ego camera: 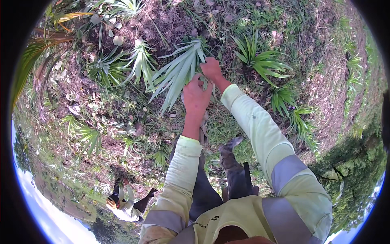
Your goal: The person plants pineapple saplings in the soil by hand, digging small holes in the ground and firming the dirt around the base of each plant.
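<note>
A pale green plant with long strap-like leaves (179,70) spreads from the soil before me. My right hand (211,70) is closed at this plant's right side, its fingers around the edge of the leaves. Just below and left of it, my left hand (196,96) is by the lower leaves, its fingers bent and the thumb apart. Whether the left fingers pinch a leaf is hidden from this angle. A narrow leaf strip hangs between the two hands.
Similar plants stand left (140,61) and right (259,61) of the hands. My boot (230,149) is on the grassy ground. Dry leaves and cut stems litter the soil. Another person (125,204) bends over plants at lower left. Palm-like fronds (27,67) arch in at far left.
</note>
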Motion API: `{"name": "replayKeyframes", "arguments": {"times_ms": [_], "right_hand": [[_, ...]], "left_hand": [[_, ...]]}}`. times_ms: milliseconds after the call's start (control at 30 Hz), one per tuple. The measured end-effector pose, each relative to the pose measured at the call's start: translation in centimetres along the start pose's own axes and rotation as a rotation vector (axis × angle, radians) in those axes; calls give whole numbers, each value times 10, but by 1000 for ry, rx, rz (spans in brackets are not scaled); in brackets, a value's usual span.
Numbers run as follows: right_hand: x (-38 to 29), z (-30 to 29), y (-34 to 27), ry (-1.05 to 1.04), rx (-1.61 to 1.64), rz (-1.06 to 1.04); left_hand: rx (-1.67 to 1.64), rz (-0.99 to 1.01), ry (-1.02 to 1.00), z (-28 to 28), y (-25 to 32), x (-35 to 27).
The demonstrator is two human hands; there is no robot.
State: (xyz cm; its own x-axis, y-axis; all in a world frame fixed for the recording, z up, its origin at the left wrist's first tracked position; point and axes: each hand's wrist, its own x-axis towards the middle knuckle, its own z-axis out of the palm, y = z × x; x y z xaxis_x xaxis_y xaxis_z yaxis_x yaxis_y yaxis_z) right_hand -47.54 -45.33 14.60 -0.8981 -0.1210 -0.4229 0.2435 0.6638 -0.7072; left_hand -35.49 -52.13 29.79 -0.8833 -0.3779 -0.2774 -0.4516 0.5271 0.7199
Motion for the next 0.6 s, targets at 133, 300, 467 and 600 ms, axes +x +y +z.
{"name": "replayKeyframes", "arguments": {"times_ms": [133, 300, 467, 600], "right_hand": [[-8, -24, -26, -128, -121, -58], [-30, -73, -36, 10, -168, -311], [-63, -121, -52, -134, 109, -132], [-95, -164, -68, -79, 54, -252]], "left_hand": [[-160, -17, 155, -9, -19, -2], [-295, -42, 177, 1, -17, -5], [-393, -27, 227, 9, 4, -14], [-440, 6, 359, 6, 18, -23]]}}
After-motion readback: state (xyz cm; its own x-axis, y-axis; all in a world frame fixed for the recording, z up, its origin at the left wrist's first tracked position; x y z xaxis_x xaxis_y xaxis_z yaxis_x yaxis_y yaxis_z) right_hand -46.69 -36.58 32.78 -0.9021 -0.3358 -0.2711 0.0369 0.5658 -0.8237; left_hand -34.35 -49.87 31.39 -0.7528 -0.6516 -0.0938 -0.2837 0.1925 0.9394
